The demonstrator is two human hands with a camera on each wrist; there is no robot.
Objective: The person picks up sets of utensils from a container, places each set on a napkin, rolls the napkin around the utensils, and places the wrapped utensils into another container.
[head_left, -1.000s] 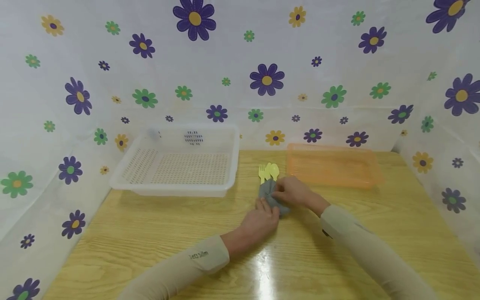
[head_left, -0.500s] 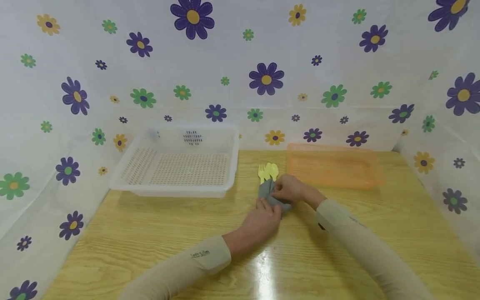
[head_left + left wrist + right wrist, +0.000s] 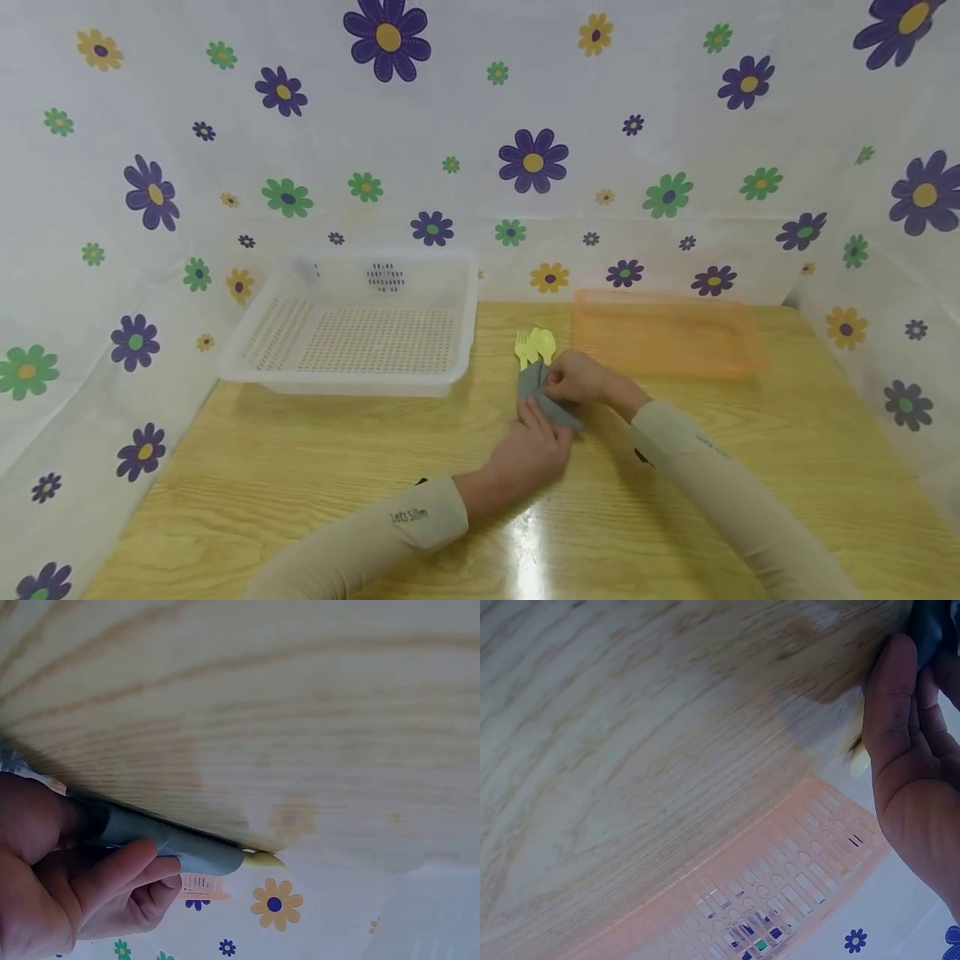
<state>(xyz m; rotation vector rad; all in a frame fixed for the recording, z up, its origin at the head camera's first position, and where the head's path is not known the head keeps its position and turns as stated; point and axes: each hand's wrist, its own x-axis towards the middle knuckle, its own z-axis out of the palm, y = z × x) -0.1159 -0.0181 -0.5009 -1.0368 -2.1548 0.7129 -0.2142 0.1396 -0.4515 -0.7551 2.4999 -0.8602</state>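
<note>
A grey cloth napkin [image 3: 557, 410] lies wrapped round yellow cutlery in the middle of the table. Out of its far end stick a fork [image 3: 522, 343], a spoon [image 3: 547, 342] and a third piece between them, its kind unclear. My left hand [image 3: 531, 450] holds the near end, fingers on top of the cloth. At the right edge, my right hand [image 3: 576, 377] pinches the cloth between thumb and fingers. In the left wrist view the rolled napkin [image 3: 180, 844] lies along the fingers. Only a bit of napkin [image 3: 928, 634] shows in the right wrist view.
A white perforated basket [image 3: 360, 382] stands at the back left. At the back right, a shallow orange basket [image 3: 667, 362] sits close to the cutlery. A flowered sheet [image 3: 480, 117] hangs behind and beside the wooden table [image 3: 375, 450].
My left hand has shifted slightly right and nearer, and a flap of the napkin now lies flatter, its corner pointing right. The right hand keeps its pinch in nearly the same place.
</note>
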